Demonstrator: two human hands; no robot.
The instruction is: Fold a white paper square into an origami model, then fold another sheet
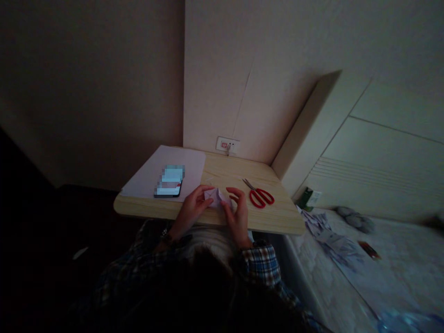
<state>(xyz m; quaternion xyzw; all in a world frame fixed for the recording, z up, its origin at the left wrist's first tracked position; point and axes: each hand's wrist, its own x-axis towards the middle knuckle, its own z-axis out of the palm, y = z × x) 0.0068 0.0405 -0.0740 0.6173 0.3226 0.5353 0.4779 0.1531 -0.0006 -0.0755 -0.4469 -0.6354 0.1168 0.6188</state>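
A small folded piece of white paper, with crease lines across it, is between my hands near the table's front edge. My left hand grips its left side between thumb and fingers. At the right side of the paper, the thumb of my right hand presses on a raised fold, while its index finger is curved and lifted off. To the right lie scissors with red handles, blades pointing toward the wall. A lit phone rests on white sheets of paper at the left.
The light wooden table has rounded corners and stands against the wall. A wall socket sits just above its back edge. On the right is a bed with a pile of folded papers and a grey fuzzy item.
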